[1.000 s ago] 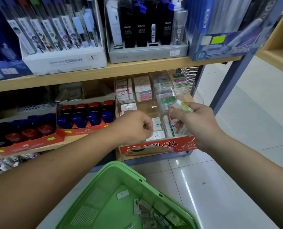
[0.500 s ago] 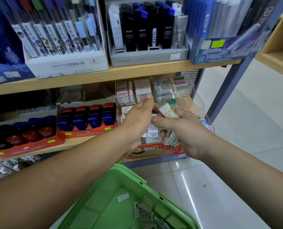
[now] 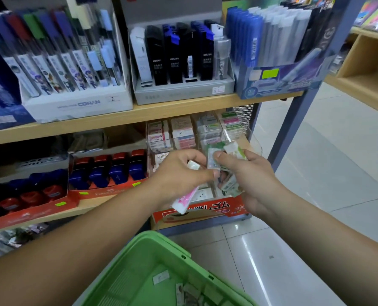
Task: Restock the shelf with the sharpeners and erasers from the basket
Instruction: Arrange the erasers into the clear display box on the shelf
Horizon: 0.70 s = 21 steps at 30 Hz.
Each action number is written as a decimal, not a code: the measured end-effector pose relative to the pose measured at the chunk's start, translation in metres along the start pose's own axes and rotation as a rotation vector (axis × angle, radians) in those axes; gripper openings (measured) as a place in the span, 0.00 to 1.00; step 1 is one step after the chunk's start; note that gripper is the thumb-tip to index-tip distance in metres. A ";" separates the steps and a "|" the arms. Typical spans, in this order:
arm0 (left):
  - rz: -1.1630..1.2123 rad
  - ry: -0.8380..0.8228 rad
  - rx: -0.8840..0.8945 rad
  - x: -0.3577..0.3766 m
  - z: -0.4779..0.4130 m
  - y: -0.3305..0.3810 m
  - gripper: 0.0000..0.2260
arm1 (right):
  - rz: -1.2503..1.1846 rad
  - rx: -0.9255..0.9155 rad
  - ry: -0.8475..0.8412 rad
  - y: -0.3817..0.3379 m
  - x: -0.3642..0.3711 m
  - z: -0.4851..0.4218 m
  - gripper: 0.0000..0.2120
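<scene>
My left hand [image 3: 181, 173] is closed around a pink-and-white wrapped eraser [image 3: 183, 200] that sticks out below the fist, with a second white eraser [image 3: 193, 165] at its fingertips. My right hand [image 3: 250, 180] grips a bunch of green-and-white wrapped erasers [image 3: 229, 152]. Both hands meet in front of the clear eraser rack [image 3: 181, 133] on the lower shelf. The green basket [image 3: 152, 257] sits below my arms, and several small erasers [image 3: 190, 292] lie on its bottom.
Red trays of blue and red sharpeners [image 3: 108, 171] stand left of the eraser rack. An orange eraser box [image 3: 205, 209] lines the shelf's front edge. Pen and lead boxes [image 3: 179, 56] fill the upper shelf. A grey shelf post [image 3: 294, 127] and tiled floor [image 3: 316, 195] lie right.
My left hand came up from the low eraser box to my right hand and now holds a pink-and-white eraser. The right hand stayed near the rack with its bunch.
</scene>
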<state>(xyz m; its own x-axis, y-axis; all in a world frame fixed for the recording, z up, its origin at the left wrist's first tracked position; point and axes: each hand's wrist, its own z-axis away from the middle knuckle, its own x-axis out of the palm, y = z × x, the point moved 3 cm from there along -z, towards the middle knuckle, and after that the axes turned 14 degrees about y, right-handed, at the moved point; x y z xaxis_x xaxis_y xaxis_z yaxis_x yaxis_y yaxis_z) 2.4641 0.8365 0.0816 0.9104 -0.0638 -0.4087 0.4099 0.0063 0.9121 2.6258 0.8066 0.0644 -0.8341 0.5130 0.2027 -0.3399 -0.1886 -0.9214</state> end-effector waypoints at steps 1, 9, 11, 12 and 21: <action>0.015 0.020 0.006 0.005 0.000 0.001 0.08 | -0.006 0.010 -0.001 -0.001 0.001 0.000 0.12; -0.187 0.079 0.121 0.010 -0.053 0.008 0.05 | 0.054 -0.015 0.113 -0.010 -0.019 -0.005 0.08; -0.295 0.062 0.154 0.015 -0.074 0.013 0.06 | 0.077 -0.037 0.114 -0.012 -0.021 -0.005 0.08; -0.331 0.059 0.159 0.018 -0.084 0.014 0.05 | 0.084 -0.046 0.114 -0.013 -0.022 -0.005 0.08; -0.615 0.099 0.269 0.028 -0.115 0.013 0.03 | 0.104 -0.031 0.111 -0.016 -0.028 -0.009 0.10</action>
<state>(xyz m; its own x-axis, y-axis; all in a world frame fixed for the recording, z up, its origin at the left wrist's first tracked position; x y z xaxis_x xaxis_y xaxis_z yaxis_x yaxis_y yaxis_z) 2.5010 0.9494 0.0784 0.5218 0.1156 -0.8452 0.8385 -0.2516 0.4833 2.6580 0.8025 0.0705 -0.8102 0.5820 0.0697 -0.2395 -0.2201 -0.9456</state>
